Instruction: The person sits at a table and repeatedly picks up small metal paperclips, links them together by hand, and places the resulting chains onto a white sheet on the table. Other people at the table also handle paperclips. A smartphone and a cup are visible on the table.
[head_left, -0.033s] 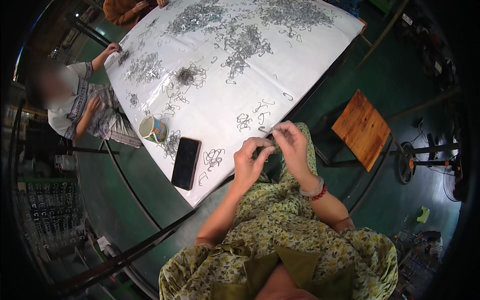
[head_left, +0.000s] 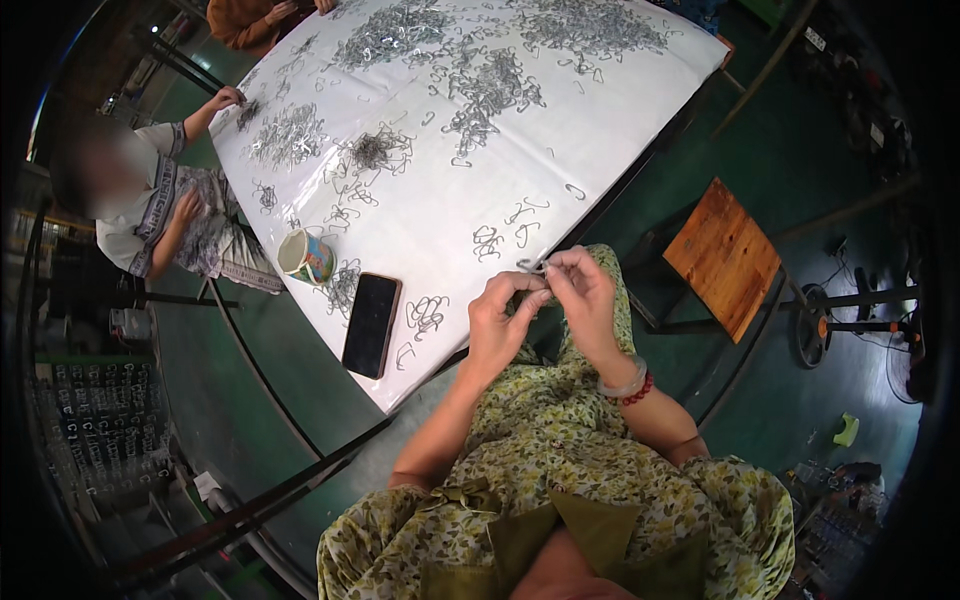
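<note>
At the near edge of the table, my left hand [head_left: 495,318] and my right hand [head_left: 587,300] meet with fingertips almost touching. Thumb and forefinger of the right are pinched on a small bent metal hook [head_left: 527,265], whose curved end shows above the left fingers. The left fingers are closed in a pinch too; what lies between them is too small to make out. Just beyond are loose metal hooks [head_left: 523,232] and a small tangle of hooks [head_left: 487,242]. Another group of hooks [head_left: 425,315] lies left of my left hand.
A dark phone [head_left: 371,326] and a paper cup [head_left: 305,257] stand on the white-covered table [head_left: 560,120]. Large piles of hooks [head_left: 490,95] spread farther back. A person [head_left: 160,190] works at the left edge, another [head_left: 250,22] at the far side. A wooden stool [head_left: 722,260] is at right.
The small hook at my fingertips has shifted slightly, its curve now showing more above the left fingers. My right hand has dipped a little; the rest looks the same.
</note>
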